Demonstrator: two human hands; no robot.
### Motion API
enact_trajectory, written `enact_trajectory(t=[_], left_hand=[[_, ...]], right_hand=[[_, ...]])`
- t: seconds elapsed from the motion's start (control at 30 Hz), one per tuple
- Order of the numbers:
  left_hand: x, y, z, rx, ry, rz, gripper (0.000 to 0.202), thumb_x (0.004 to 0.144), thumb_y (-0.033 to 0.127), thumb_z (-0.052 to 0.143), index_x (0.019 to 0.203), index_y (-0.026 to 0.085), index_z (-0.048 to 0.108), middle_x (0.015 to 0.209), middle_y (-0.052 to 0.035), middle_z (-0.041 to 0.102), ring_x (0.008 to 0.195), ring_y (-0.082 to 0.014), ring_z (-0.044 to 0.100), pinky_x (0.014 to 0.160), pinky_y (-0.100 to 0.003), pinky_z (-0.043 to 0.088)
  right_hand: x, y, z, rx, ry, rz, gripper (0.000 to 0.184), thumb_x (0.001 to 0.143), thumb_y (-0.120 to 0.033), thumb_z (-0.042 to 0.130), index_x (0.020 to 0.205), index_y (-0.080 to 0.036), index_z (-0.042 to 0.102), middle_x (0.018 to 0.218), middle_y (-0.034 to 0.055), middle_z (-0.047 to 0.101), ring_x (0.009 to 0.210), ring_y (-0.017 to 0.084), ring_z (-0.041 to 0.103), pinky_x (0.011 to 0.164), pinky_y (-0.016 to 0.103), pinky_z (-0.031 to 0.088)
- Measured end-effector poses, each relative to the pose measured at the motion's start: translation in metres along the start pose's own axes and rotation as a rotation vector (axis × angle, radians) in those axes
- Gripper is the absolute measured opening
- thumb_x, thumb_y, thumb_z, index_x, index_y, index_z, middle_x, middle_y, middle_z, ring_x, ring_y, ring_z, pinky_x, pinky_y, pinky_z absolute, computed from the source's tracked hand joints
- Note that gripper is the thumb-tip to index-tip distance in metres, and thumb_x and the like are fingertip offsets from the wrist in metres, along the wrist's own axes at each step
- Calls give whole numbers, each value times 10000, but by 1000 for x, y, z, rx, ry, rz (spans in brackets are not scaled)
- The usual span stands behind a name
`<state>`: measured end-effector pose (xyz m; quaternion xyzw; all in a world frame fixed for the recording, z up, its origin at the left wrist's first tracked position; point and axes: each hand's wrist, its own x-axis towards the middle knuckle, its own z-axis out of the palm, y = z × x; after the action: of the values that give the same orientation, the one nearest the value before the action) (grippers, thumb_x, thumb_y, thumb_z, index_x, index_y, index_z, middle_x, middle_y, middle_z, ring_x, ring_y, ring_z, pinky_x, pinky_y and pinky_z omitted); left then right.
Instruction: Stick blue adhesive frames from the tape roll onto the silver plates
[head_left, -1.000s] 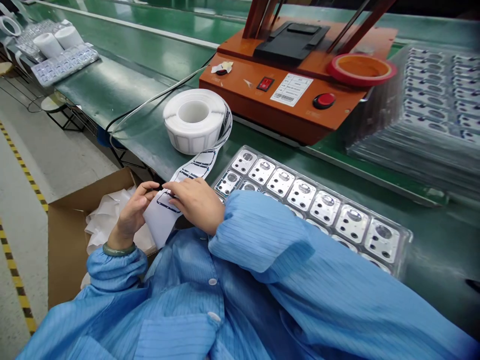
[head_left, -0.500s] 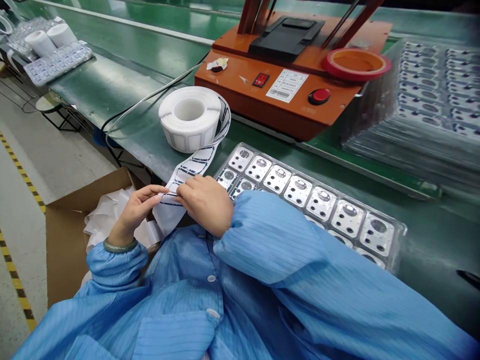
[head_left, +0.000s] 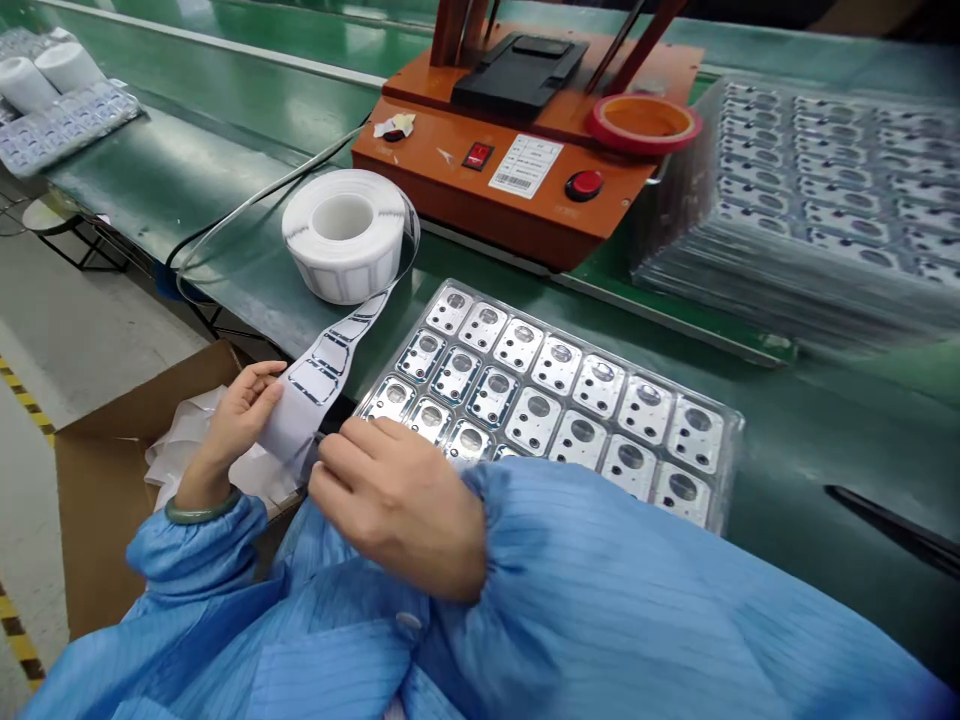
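Observation:
A white roll of adhesive stickers [head_left: 341,265] stands on the bench, and its strip [head_left: 330,362] of dark-outlined frame stickers runs down toward me. My left hand [head_left: 238,415] pinches the left edge of that strip between thumb and fingers. Just right of the strip's lower end, my right hand [head_left: 401,500] is closed, fingertips together; a thin dark bit shows by them, too small to name. Beyond my right hand lies a clear plastic tray [head_left: 585,345] with rows of silvery plates with round holes. Several plates at its left side carry dark blue outlines. My right sleeve covers its near part.
Behind the tray stands an orange machine [head_left: 480,215] with a red tape ring [head_left: 645,125] on it. Stacked plate trays [head_left: 810,210] are at the right, black tweezers [head_left: 892,525] nearer. A cardboard box [head_left: 101,500] with backing waste [head_left: 187,430] sits below the bench's left edge.
My right hand has come away from the strip, toward me, fingers closed. My left hand still holds the strip. The view has shifted right, showing more of the tray.

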<state>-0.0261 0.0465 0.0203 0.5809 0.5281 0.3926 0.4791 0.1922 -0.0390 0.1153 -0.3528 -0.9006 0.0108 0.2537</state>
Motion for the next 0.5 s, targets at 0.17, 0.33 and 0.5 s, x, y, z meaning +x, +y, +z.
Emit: enact_trajectory(t=[0.17,0.33,0.5], left_hand=[[4,-5,-10,217,99,81,331,806,367,645,1078,178,633,872,-35,634,767,-146,581,728,-263,482],[-3,22,22,351,286,394,156,845,243,583,968,202,669,1082,-61,610,1096,-211,544,989,-349,419],[-16,67,85,187,-162,413,162,875,241,564,1002,207,659,986,-49,606,914,-177,579,820,-288,469]], right_hand=[[-28,29,-29,346,111,409,160,924,-217,524,845,-180,658,852,52,642,778,150,583,662,283,450],[-63,62,-41,626,279,933,150,817,-339,664,756,-203,679,782,26,664,723,158,596,699,308,481],[-91,68,-37,887,394,1196,255,713,-459,737,720,-206,701,671,8,628,647,140,548,654,306,474]])
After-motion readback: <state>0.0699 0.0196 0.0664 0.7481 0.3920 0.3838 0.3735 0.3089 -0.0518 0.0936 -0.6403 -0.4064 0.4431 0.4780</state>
